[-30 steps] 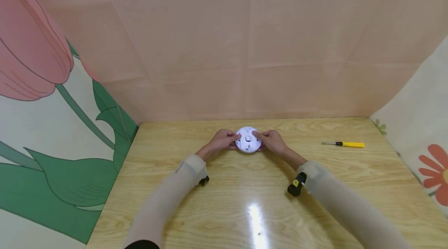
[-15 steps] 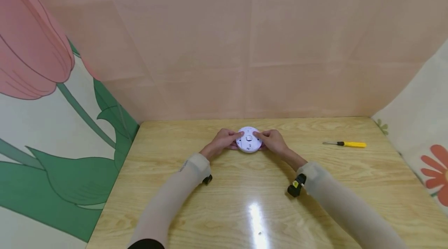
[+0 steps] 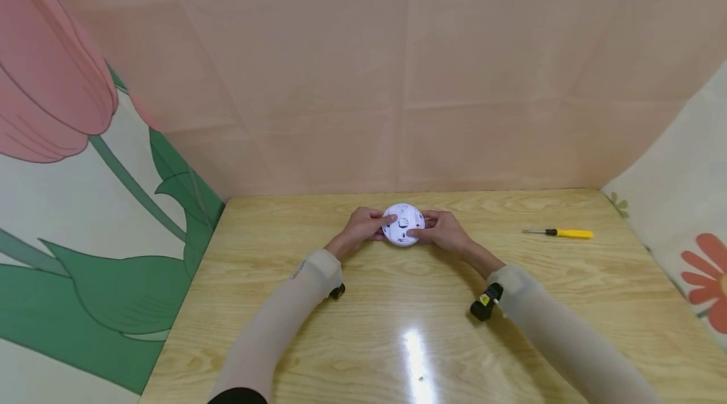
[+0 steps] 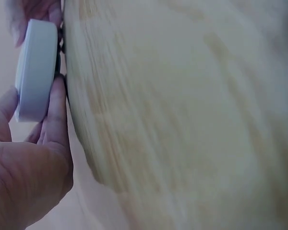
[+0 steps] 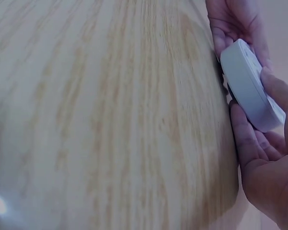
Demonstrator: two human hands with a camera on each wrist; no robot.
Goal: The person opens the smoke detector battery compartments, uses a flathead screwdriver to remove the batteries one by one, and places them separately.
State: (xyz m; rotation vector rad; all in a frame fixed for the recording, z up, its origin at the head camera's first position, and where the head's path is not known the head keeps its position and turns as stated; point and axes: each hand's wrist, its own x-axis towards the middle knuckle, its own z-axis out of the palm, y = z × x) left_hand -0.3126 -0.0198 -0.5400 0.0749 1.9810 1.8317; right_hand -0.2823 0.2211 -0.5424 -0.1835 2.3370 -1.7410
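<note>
A round white plastic device, disc-shaped with small dark slots and marks on its upward face, is held between both hands near the back of the table. The left hand pinches its left side, thumb on the face and fingers underneath. On the other side the right hand grips it, thumb on the lower right of the face, fingers behind the edge. In the left wrist view the device's smooth side wall shows, with fingers below it. The right wrist view shows the disc tilted, close over the wood; its underside is mostly hidden.
A screwdriver with a yellow and black handle lies on the wooden table, right of the hands. Behind the table hangs a plain pinkish cloth; flower-printed cloths flank both sides.
The right hand has shifted its grip: its thumb moved from the upper right of the face to the lower right, and its fingers now show past the right edge. The left hand has barely moved.
</note>
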